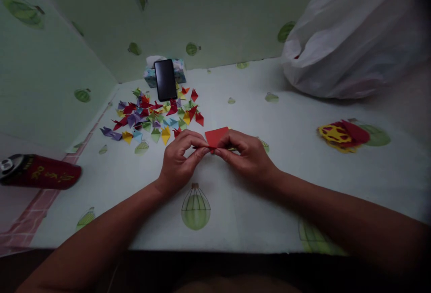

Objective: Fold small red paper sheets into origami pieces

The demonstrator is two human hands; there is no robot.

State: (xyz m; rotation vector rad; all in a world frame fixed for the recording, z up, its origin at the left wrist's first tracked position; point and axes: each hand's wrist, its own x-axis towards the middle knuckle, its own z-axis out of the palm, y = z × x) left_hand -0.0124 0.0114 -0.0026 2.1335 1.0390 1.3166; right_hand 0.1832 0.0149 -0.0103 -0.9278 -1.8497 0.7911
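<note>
My left hand (182,156) and my right hand (251,154) meet over the middle of the table. Both pinch a small folded piece of red paper (212,149) between thumb and fingers, and much of it is hidden by the fingertips. Just beyond it lies a flat red paper sheet (216,136), with yellowish edges peeking out beside my right hand. Many small origami cranes (155,115) in red, yellow, green, blue and purple lie spread out behind my left hand.
A black phone (165,80) leans on a tissue box (181,71) at the back. A red can (43,172) is at the left edge. On the right are a bulging white plastic bag (336,41) and a yellow and red cut-out piece (336,135). The table's front edge (208,251) is close.
</note>
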